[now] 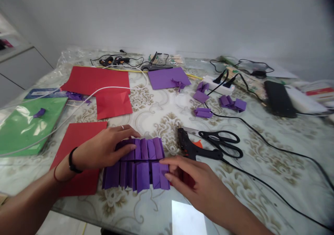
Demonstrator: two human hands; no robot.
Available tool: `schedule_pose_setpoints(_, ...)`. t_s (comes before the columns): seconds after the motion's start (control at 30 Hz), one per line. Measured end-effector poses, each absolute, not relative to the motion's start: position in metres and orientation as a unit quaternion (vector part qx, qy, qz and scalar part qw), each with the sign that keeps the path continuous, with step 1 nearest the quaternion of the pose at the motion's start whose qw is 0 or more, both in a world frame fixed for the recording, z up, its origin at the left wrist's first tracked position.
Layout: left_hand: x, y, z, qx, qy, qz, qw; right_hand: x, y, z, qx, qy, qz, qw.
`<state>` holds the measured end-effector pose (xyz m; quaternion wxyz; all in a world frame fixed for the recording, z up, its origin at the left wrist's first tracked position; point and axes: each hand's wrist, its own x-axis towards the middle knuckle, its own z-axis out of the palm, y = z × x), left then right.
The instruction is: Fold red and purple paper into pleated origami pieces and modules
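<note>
A row of folded purple paper pieces (141, 163) lies pleated on the table near the front edge. My left hand (104, 148) rests flat on its upper left part, fingers stretched out, a ring on one finger and a black band on the wrist. My right hand (190, 177) reaches in from the right, fingertips touching the right end of the purple row, fingers extended. A black glue gun (193, 148) and black scissors (221, 143) lie just right of the purple row.
Red paper sheets (96, 80) and a green sheet (23, 127) lie left. A purple sheet (168, 78), small folded purple pieces (232, 103), a white power strip (217, 85), black cables (273, 148) and a dark phone (279, 97) lie farther back and right.
</note>
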<state>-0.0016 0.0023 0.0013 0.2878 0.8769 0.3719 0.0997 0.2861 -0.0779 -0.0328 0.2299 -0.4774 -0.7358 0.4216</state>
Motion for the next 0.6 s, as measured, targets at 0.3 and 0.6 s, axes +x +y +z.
schedule_pose_setpoints(0.3, 0.000, 0.002, 0.012, 0.868, 0.366, 0.144, 0.303, 0.285, -0.077, -0.034, -0.486, -0.735, 0.419, 0.221)
schedule_pose_setpoints(0.6, -0.004, 0.003, 0.011, 0.869, 0.385, 0.126, 0.283, 0.285, -0.076, -0.035, -0.483, -0.737, 0.419, 0.221)
